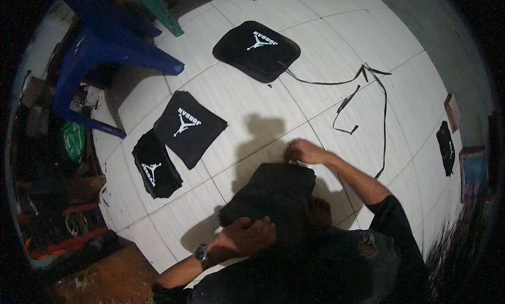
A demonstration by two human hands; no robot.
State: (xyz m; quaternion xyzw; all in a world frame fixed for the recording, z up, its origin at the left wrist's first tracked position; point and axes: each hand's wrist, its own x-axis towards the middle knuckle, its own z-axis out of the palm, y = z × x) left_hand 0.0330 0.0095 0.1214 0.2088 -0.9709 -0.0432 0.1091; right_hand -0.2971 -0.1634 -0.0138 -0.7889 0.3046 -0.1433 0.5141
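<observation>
A dark black cloth bundle or stack (273,191) lies on the floor right in front of my legs; its layers are hard to make out. My left hand (250,236) lies on its near left edge, fingers stretched over the cloth, with a watch (201,254) on the wrist. Just beyond the far right edge is my right hand (306,152), its fingers curled together; whatever they hold, if anything, is hidden. To the left are two overlapping piles of black cloth pieces with white prints, an upper pile (202,138) and a lower pile (158,172).
Farther off lies a rounded black printed stack (247,56). Thin black strips (385,120) trail over the white tiles (263,101) at right. A blue plastic chair (121,54) stands at left. My bare foot (319,212) is beside the bundle. Another black piece (446,148) lies by the right wall.
</observation>
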